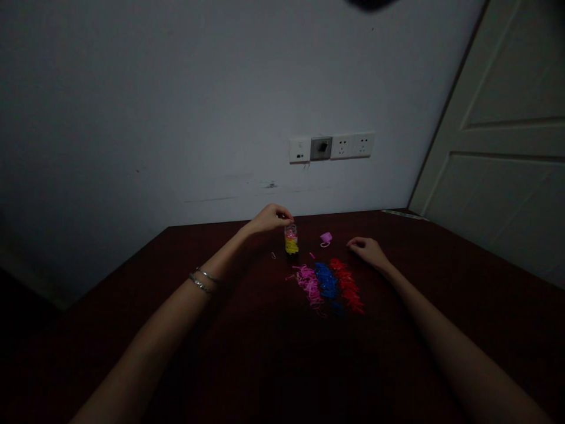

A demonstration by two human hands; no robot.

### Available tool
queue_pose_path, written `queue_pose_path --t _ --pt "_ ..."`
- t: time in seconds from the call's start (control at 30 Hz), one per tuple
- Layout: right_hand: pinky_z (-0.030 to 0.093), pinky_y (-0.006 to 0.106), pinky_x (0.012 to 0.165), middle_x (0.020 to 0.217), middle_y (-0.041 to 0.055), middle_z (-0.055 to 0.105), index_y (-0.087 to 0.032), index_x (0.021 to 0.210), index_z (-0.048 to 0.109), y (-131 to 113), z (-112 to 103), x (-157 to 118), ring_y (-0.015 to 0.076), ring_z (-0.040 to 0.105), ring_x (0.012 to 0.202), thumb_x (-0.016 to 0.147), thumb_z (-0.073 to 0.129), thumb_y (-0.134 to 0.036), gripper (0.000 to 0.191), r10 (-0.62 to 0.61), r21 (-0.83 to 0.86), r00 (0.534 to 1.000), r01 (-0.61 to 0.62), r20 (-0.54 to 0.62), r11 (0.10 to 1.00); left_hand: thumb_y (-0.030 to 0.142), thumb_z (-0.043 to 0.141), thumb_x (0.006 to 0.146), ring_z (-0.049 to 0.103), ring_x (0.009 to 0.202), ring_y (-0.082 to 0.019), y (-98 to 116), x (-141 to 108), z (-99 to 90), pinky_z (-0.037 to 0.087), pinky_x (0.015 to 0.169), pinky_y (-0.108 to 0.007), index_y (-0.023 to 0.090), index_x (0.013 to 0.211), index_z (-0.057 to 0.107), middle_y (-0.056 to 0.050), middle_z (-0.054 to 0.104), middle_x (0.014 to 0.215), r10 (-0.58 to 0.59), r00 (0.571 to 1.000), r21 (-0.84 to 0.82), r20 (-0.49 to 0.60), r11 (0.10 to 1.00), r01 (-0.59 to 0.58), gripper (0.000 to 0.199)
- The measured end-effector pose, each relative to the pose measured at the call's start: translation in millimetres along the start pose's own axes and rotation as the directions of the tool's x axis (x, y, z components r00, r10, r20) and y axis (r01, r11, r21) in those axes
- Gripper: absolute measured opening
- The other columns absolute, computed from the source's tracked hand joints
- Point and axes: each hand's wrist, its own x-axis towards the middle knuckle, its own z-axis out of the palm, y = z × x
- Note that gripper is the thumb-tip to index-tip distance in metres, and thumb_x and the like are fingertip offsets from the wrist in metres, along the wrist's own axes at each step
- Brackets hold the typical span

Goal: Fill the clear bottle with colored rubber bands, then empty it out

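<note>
My left hand (274,218) is at the mouth of a small clear jar (291,240), its fingertips pinched together by the rim. Whatever they hold is too small and dark to make out. Yellow pieces fill the upright jar's lower part, with some pink above. My right hand (367,250) rests on the table with its fingers curled in, and nothing shows in them. A pink lid-like piece with a loop (325,238) lies between the jar and that hand. Nearer me are piles of small pink pieces (309,287), blue pieces (326,280) and red pieces (347,285).
A dark reddish table (238,341) meets a pale wall (212,106). Left of the jar lies a small pale clip (273,255), and a single pink piece (312,255) lies to its right. Wall sockets (342,147) are behind, with a panelled door (503,176) at the right.
</note>
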Motion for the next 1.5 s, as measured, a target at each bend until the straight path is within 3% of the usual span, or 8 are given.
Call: queue_pose_path --t 0.17,0.3,0.4,0.5,0.73,1.1,1.33,1.5 --pt "0.043 0.026 0.067 0.08 0.0051 0.068 -0.017 0.078 0.067 -2 0 -1 0.0194 0.061 0.076 0.068 0.049 -0.029 0.024 0.018 -0.008 1.0 -0.018 0.006 1.0 0.028 0.059 0.067 0.054 0.068 -0.011 -24 1 0.9 0.04 0.064 -0.023 0.01 0.075 0.067 -0.005 0.064 0.073 -0.116 0.974 -0.117 -0.193 0.989 0.095 0.021" --pt "0.043 0.026 0.066 0.078 0.005 0.068 -0.017 0.079 0.067 -4 -1 -1 0.0191 0.061 0.074 0.069 0.048 -0.029 0.025 0.016 -0.025 1.0 -0.015 0.009 1.0 0.034 0.057 0.068 0.047 0.052 -0.008 -67 -12 18.6 0.034 0.049 -0.02 0.01 0.077 0.066 -0.002 0.06 0.063 -0.386 0.839 -0.338 -0.384 0.904 0.261 0.026" --pt "0.043 0.026 0.066 0.078 0.0051 0.068 -0.017 0.078 0.067 -4 -1 -1 0.0194 0.06 0.075 0.068 0.048 -0.029 0.024 0.014 -0.018 1.0 -0.013 0.011 1.0 0.035 0.057 0.068 0.041 0.045 -0.006 -97 -31 40.7 0.027 0.042 -0.019 0.01 0.078 0.064 -0.001 0.057 0.061 -0.559 0.728 -0.467 -0.398 0.806 0.364 0.028" --pt "0.043 0.027 0.068 0.079 0.0055 0.068 -0.017 0.077 0.067 -2 1 0 0.0196 0.061 0.075 0.068 0.048 -0.029 0.024 0.004 -0.001 1.0 -0.004 0.012 1.0 0.035 0.056 0.067 0.038 0.043 -0.005 -113 -47 57.7 0.024 0.04 -0.018 0.01 0.079 0.063 -0.001 0.056 0.06 -0.628 0.682 -0.512 -0.373 0.753 0.413 0.028" --pt "0.043 0.027 0.07 0.079 0.0057 0.067 -0.015 0.08 0.067 -7 -1 1 0.019 0.06 0.075 0.068 0.048 -0.028 0.025 -0.047 0.052 0.998 0.045 0.041 0.998 0.028 0.055 0.063 0.048 0.052 -0.009 -119 -53 64.3 0.034 0.05 -0.019 0.01 0.072 0.066 -0.002 0.058 0.058 -0.542 0.732 -0.453 -0.414 0.82 0.351 0.023" --pt "0.044 0.023 0.062 0.073 0.0052 0.065 -0.011 0.082 0.068 -83 32 10 0.0138 0.058 0.065 0.065 0.053 -0.019 0.024 -0.264 0.133 0.921 0.234 0.286 0.963 0.022 0.057 0.063 0.049 0.052 -0.009 -117 -53 66.2 0.036 0.051 -0.019 0.011 0.069 0.065 -0.001 0.059 0.056 -0.518 0.762 -0.45 -0.388 0.828 0.334 0.015" --pt "0.041 0.02 0.053 0.069 0.0034 0.065 -0.011 0.087 0.064 -88 55 21 0.0114 0.056 0.058 0.063 0.058 -0.017 0.026 -0.184 0.048 0.886 0.181 0.426 0.982 0.024 0.06 0.064 0.049 0.05 -0.009 -124 -53 69.1 0.035 0.049 -0.019 0.01 0.072 0.064 0.001 0.056 0.053 -0.502 0.763 -0.454 -0.407 0.836 0.308 0.016" --pt "0.039 0.019 0.052 0.067 0.0032 0.065 -0.01 0.083 0.066 -87 61 22 0.0108 0.055 0.058 0.063 0.052 -0.009 0.024 -0.195 0.012 0.898 0.207 0.394 0.978 0.025 0.06 0.064 0.049 0.05 -0.009 -123 -54 68.9 0.036 0.049 -0.019 0.011 0.072 0.064 0.001 0.056 0.053 -0.492 0.77 -0.443 -0.407 0.843 0.304 0.016"
